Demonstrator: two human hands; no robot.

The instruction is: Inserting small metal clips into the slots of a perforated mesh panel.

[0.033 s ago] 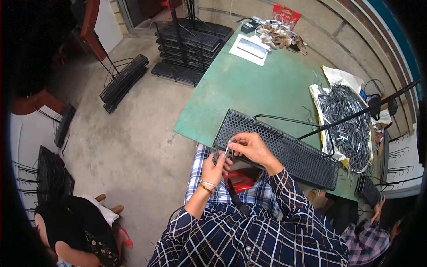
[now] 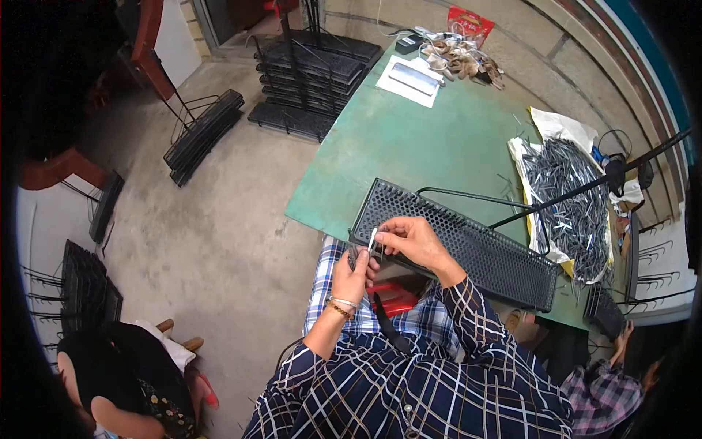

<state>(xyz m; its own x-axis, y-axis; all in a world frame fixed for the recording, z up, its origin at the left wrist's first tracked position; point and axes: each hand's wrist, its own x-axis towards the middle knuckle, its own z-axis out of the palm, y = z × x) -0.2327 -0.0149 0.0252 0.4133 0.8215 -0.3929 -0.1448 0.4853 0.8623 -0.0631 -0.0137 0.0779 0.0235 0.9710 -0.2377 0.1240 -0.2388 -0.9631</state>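
Note:
Over the near left end of a black perforated metal shelf (image 2: pixel 468 252), my two hands meet. My right hand (image 2: pixel 414 241) is closed in a pinch by a thin, pale, shiny strip (image 2: pixel 373 238), which stands slanted between the hands. Below it, my left hand (image 2: pixel 349 278) is closed, its thumb against the lower end of that strip. Small dark pieces (image 2: pixel 353 257) show at its fingers; their exact kind is too small to tell. The shelf lies slantwise along the near edge of the green table (image 2: pixel 431 146), with a bent black rod frame (image 2: pixel 475 197) rising from it.
An opened white sack (image 2: pixel 521 172) on the table's right holds a heap of thin metal strips (image 2: pixel 570 205). Farther back lie a phone (image 2: pixel 412 78), gloves (image 2: pixel 464 60) and a red packet (image 2: pixel 472 25). Black shelves (image 2: pixel 311 69) are stacked beyond the table. Other people sit at lower left and right.
The pale strip between my hands stands a little more upright and shows more of its length. My right fingers have shifted slightly; the shelf has stayed put.

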